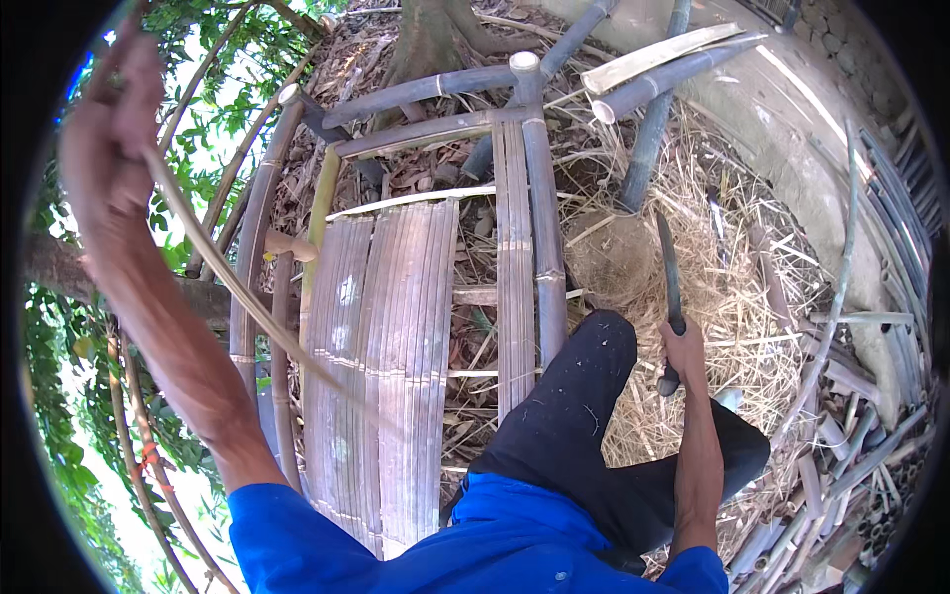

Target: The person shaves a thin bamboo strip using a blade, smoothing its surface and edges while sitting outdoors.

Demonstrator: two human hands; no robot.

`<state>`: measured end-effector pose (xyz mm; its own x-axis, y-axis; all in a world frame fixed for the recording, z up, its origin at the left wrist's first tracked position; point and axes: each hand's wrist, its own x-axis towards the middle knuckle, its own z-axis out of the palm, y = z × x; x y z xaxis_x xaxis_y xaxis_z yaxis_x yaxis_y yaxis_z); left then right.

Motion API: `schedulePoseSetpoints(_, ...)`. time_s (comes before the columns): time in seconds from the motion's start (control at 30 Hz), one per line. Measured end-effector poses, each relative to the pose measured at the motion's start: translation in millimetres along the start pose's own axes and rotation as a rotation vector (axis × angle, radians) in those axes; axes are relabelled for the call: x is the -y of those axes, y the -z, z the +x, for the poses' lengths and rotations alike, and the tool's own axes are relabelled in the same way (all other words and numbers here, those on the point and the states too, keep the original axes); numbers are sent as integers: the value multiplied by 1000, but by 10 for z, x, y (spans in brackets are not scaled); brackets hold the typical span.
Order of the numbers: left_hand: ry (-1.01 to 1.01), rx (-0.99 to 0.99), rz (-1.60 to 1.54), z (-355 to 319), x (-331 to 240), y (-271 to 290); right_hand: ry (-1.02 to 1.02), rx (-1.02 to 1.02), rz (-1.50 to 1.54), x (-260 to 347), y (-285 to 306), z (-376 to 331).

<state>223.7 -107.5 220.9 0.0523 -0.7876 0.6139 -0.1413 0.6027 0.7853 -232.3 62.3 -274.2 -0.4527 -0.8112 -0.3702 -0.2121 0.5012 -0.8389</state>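
The strip (237, 285) was a single long, slim, pale brown length, gently bowed, slanting across the left side of the bamboo frame (544, 228). Our left hand (117, 129), left of the frame, was closed around it; our right hand (683, 348), to the frame's right, was wrapped around the handle of one knife (671, 267), its dark blade pointing away from us. We counted two bamboo pieces beyond the frame's far right corner, a pale split length (658, 58) and a dark round tube (668, 83). Our left hand was blurred, its fingers hard to separate, and the strip's lower tip faded out over the frame; our blue shirt (524, 530) hid the frame's near end.
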Motion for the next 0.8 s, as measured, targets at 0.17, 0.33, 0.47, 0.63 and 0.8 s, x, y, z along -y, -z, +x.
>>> schedulePoseSetpoints(0.17, 359, -48, 423, -1393, 1111, 19, 34, 11, 57, 628, -194, -279)
schedulePoseSetpoints(0.33, 846, 8, 256, -2941, 1522, 274, 209, 91, 56, 1144, -664, -474)
schedulePoseSetpoints(0.47, 792, 110, 522, -4039, 1731, 453, 431, 159, -25, 1232, -1097, -469)
schedulePoseSetpoints(0.63, 922, 66, 556, -5139, 1594, 395, 205, 354, 71, 1257, -1411, -460)
schedulePoseSetpoints(0.8, 957, 3, 502, -5436, 1286, 342, 169, 407, -38, 1396, -1738, -331)
